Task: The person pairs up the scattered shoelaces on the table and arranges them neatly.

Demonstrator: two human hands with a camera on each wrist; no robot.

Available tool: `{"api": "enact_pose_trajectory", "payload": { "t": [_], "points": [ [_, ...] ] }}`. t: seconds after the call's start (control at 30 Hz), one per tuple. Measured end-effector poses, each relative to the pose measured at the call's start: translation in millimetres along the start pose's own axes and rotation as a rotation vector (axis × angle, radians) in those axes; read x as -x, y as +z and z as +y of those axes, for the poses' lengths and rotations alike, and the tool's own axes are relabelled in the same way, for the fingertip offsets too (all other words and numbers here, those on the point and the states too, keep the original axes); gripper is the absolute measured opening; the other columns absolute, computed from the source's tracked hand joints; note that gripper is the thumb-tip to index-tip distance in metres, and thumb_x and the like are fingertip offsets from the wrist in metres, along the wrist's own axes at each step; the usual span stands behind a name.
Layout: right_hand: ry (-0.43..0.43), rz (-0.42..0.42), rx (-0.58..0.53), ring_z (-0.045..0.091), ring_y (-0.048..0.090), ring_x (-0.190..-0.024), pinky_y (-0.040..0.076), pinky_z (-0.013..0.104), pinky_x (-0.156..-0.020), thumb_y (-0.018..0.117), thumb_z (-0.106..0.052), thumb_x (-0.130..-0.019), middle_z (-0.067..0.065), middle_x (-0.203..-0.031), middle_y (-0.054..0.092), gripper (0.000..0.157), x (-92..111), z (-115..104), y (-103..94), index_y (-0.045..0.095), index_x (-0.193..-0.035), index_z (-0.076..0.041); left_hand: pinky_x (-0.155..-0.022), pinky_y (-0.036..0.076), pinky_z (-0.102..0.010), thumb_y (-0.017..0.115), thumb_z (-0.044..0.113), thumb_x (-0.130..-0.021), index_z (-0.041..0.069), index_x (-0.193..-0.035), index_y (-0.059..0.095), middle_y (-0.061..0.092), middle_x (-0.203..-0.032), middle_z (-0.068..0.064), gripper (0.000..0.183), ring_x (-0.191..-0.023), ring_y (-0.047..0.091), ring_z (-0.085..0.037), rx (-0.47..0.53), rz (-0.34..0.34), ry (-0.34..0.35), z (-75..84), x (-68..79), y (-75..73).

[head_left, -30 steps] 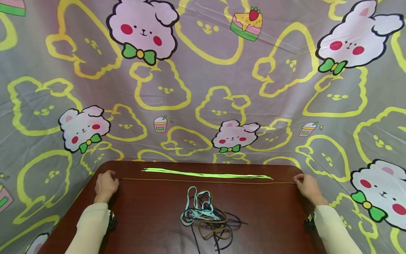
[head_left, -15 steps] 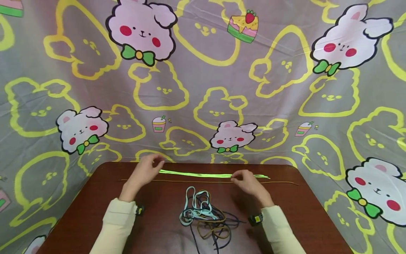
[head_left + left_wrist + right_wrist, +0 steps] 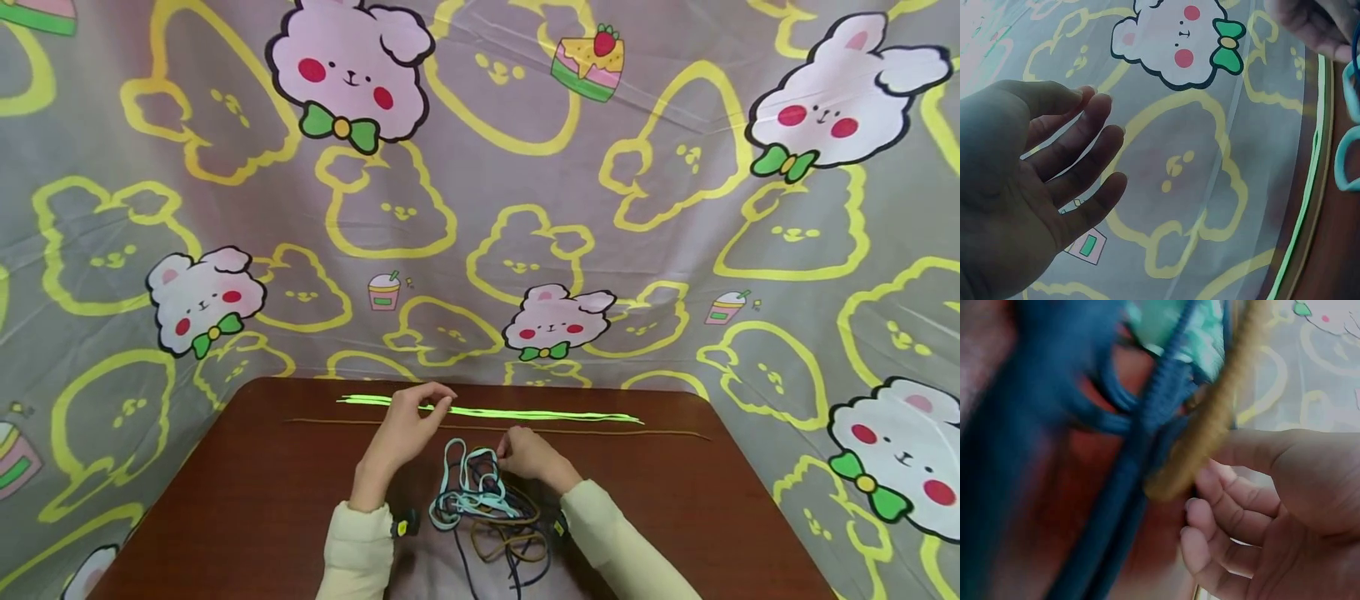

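My left hand hovers over the table's middle with loosely curved fingers. Nothing lies between them in the left wrist view, where the palm of that hand shows. My right hand is at the upper right of a tangled pile of cords. Light blue laces, dark blue cords and a brown cord make up this pile. In the right wrist view, the brown cord covers the thumb tip of the right hand, so whether a cord is pinched there is hidden.
One long brown cord lies stretched across the dark red table. Behind it lies a bundle of neon green laces. A patterned cloth hangs beyond the table's back edge.
Both hands have let go of the long brown cord's ends and moved inward. The right hand has come down to the tangled pile; the left is above the table's middle.
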State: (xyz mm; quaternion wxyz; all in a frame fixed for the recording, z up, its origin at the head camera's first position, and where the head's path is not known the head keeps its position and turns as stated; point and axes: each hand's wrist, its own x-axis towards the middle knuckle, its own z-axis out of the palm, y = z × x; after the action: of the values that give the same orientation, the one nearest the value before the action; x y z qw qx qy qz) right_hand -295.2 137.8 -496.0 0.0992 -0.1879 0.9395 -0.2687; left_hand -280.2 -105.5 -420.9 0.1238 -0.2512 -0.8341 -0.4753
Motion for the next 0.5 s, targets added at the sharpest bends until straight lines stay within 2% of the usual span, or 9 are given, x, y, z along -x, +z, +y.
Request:
{"api": "enact_pose_trajectory", "payload": {
  "t": [0.17,0.23,0.37,0.5],
  "points": [
    [-0.014,-0.069,-0.004,0.007,0.036,-0.045,0.033,0.024,-0.046,0.06,-0.006,-0.085,-0.009,-0.052,0.044,0.022,1,-4,5.0,0.058,-0.064,-0.014,-0.059,0.044,-0.027,0.056,0.025,-0.094,0.026,-0.098,0.066,0.061,-0.085,0.012,0.011,-0.066,0.053,-0.005,-0.006,0.015,0.007,0.8,5.9,-0.3],
    [-0.04,-0.108,-0.014,0.008,0.03,-0.043,0.03,0.023,-0.045,0.059,-0.006,-0.086,-0.008,-0.049,0.038,0.029,3,-8,5.5,0.054,-0.059,-0.014,-0.062,0.045,-0.029,0.057,0.024,-0.094,0.026,-0.097,0.066,0.061,-0.082,0.013,0.01,-0.067,0.053,-0.004,-0.018,0.034,0.008,2.8,6.9,-2.5],
    [-0.097,-0.148,-0.043,0.005,0.036,-0.046,0.034,0.022,-0.048,0.06,-0.01,-0.087,-0.01,-0.055,0.043,0.025,11,-19,4.5,0.056,-0.062,-0.016,-0.067,0.046,-0.032,0.058,0.021,-0.093,0.028,-0.096,0.066,0.06,-0.079,0.015,0.011,-0.069,0.054,-0.004,-0.028,0.053,0.006,8.4,9.6,-7.2],
    [-0.154,-0.162,-0.118,0.006,0.043,-0.049,0.038,0.021,-0.05,0.061,-0.017,-0.089,-0.008,-0.062,0.052,0.016,22,-39,-2.3,0.064,-0.073,-0.015,-0.067,0.047,-0.031,0.059,0.019,-0.092,0.029,-0.097,0.066,0.061,-0.083,0.017,0.013,-0.07,0.055,-0.005,-0.017,0.035,-0.01,15.8,12.1,-10.5]
  ]
}}
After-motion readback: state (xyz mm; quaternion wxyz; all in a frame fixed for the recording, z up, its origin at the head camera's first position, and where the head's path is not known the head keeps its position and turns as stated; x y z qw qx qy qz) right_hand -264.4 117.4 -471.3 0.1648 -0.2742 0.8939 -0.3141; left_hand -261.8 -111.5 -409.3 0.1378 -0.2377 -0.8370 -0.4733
